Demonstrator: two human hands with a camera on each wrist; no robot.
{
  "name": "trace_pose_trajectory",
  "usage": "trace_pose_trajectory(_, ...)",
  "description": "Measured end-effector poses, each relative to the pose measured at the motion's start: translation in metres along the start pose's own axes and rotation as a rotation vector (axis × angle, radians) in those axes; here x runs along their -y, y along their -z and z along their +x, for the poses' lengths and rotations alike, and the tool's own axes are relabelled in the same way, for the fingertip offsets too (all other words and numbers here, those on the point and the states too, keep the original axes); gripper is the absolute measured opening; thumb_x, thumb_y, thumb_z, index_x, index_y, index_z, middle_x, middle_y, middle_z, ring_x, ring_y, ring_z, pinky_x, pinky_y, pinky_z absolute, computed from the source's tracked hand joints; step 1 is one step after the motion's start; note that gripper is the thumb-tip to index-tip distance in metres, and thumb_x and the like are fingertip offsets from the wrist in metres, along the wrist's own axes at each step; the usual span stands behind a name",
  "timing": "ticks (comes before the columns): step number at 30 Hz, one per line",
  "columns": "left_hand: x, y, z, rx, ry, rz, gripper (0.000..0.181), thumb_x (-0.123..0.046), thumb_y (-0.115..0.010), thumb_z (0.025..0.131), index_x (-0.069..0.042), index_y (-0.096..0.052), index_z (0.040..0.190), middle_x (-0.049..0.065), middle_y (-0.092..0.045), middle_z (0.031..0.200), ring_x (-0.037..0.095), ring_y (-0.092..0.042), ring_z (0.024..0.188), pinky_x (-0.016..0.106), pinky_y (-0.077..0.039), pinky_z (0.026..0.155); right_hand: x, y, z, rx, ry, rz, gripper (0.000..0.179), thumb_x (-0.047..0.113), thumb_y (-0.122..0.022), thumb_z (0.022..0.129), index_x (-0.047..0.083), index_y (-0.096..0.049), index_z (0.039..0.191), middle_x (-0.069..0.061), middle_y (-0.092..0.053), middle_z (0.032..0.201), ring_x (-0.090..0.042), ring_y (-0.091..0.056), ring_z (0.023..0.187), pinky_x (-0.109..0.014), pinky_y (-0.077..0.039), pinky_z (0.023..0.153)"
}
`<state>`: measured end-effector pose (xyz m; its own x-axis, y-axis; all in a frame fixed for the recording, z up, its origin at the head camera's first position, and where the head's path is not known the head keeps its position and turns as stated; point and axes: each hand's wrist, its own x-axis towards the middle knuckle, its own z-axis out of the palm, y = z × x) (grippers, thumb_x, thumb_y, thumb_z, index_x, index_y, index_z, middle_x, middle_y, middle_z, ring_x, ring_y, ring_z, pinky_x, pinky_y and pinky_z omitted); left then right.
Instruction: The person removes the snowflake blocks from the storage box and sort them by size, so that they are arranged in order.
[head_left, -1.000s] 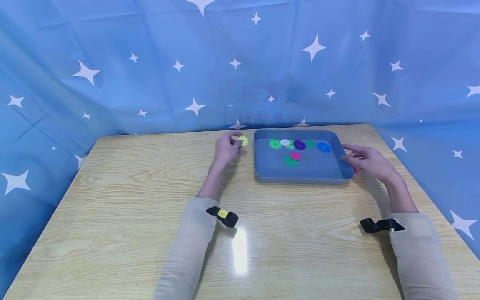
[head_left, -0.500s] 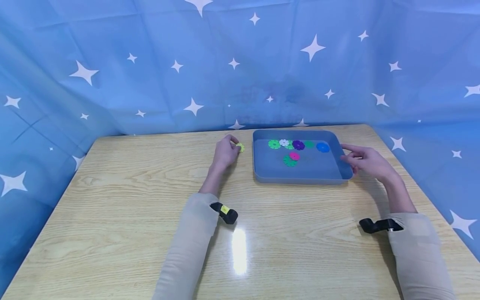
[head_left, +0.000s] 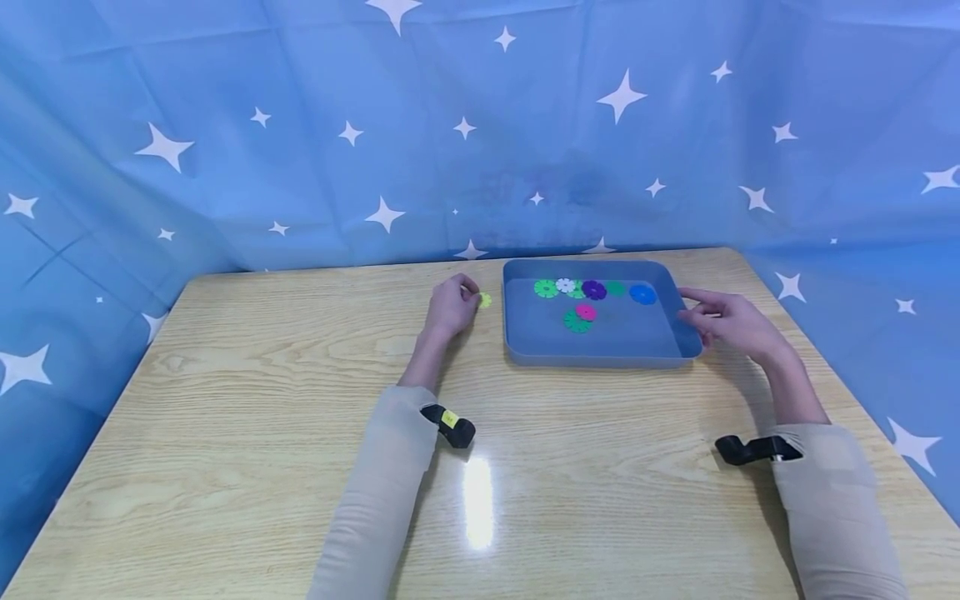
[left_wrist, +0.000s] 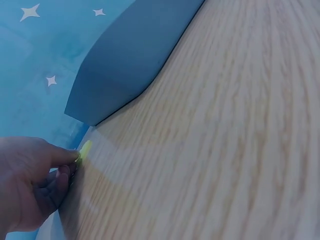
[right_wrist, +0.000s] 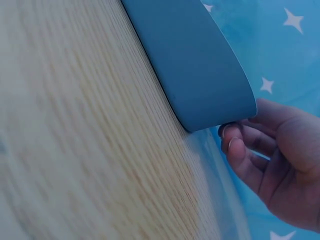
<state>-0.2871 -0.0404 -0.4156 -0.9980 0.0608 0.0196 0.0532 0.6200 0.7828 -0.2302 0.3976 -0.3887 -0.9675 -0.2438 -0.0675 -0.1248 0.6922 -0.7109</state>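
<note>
Yellow disc (head_left: 486, 299): sitting low over the bench (head_left: 247, 400), upper centre of the head view, between the left hand (head_left: 450, 307) and the grey-blue tray (head_left: 630, 337); bench contact is not showing clearly.
Left hand: pinching the disc edge between thumb and fingertips, leaving hardly any gap; the other fingers are curling beneath.
Right hand (head_left: 727, 321): gripping the tray's right-hand end, partly closed, with fingers bearing on the wall.
Tray contents: eight discs are lying inside; light green (head_left: 546, 288), white (head_left: 566, 285), purple (head_left: 594, 290) and blue (head_left: 642, 294) are showing along the upper part, while pink (head_left: 586, 312) is overlapping a green one below.
Discs done and left: eight are already resting in the tray; only the yellow one is showing outside. Judged from the pinch, its handling is remaining unfinished, release not yet showing.
Change from one second earlier: the left hand is now holding the yellow disc lower in the frame, nearer the bench; the right hand is keeping its grip, and the tray discs are keeping their arrangement.
</note>
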Motion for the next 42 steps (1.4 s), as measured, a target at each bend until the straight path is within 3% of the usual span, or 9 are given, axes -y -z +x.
trace_pose_trajectory(13, 0.001, 0.011, -0.008, 0.057, 0.001, -0.070, 0.015, -0.009, -0.063, 0.099, 0.001, -0.066, 0.110, 0.014, -0.066, 0.099, 0.024, -0.061, 0.092, 0.035, -0.050, 0.085, 0.000, -0.001, -0.001, -0.002, 0.017, -0.008, 0.060, 0.027, -0.057, 0.105, 0.002, -0.035, 0.156, -0.012, -0.062, 0.079, -0.030, -0.059, 0.060, -0.032, -0.049, 0.064)
trace_pose_trajectory(21, -0.003, 0.011, -0.012, 0.007, -0.051, -0.168, 0.021, -0.012, -0.063, 0.099, 0.000, -0.065, 0.116, 0.013, -0.064, 0.100, 0.023, -0.060, 0.092, 0.034, -0.049, 0.082, 0.003, -0.001, -0.001, -0.004, 0.008, -0.007, 0.061, 0.027, -0.057, 0.105, 0.002, -0.034, 0.156, -0.013, -0.062, 0.082, -0.030, -0.059, 0.061, -0.033, -0.049, 0.064)
trace_pose_trajectory(31, -0.038, 0.000, -0.020, -0.015, -0.284, -0.313, 0.015, -0.005, -0.065, 0.097, 0.004, -0.067, 0.109, 0.011, -0.063, 0.092, 0.020, -0.059, 0.083, 0.025, -0.048, 0.075, 0.003, -0.001, -0.001, -0.002, 0.002, 0.020, 0.061, 0.026, -0.057, 0.105, 0.002, -0.034, 0.156, -0.011, -0.063, 0.084, -0.028, -0.058, 0.061, -0.032, -0.049, 0.064)
trace_pose_trajectory(37, -0.062, -0.016, -0.026, 0.047, -0.321, -0.314, 0.017, -0.006, -0.066, 0.096, 0.001, -0.068, 0.111, 0.010, -0.064, 0.094, 0.020, -0.060, 0.085, 0.022, -0.049, 0.075, 0.004, 0.000, -0.002, -0.005, -0.009, 0.013, 0.061, 0.026, -0.057, 0.105, 0.002, -0.033, 0.156, -0.012, -0.062, 0.084, -0.029, -0.058, 0.062, -0.032, -0.049, 0.063)
trace_pose_trajectory(42, -0.072, -0.033, -0.030, 0.128, -0.333, -0.285, 0.020, -0.008, -0.066, 0.098, 0.002, -0.067, 0.115, 0.009, -0.063, 0.095, 0.018, -0.060, 0.084, 0.022, -0.049, 0.076, 0.005, -0.001, -0.001, -0.011, -0.049, 0.026, 0.061, 0.028, -0.057, 0.105, 0.006, -0.035, 0.157, -0.013, -0.062, 0.086, -0.029, -0.058, 0.063, -0.033, -0.048, 0.065)
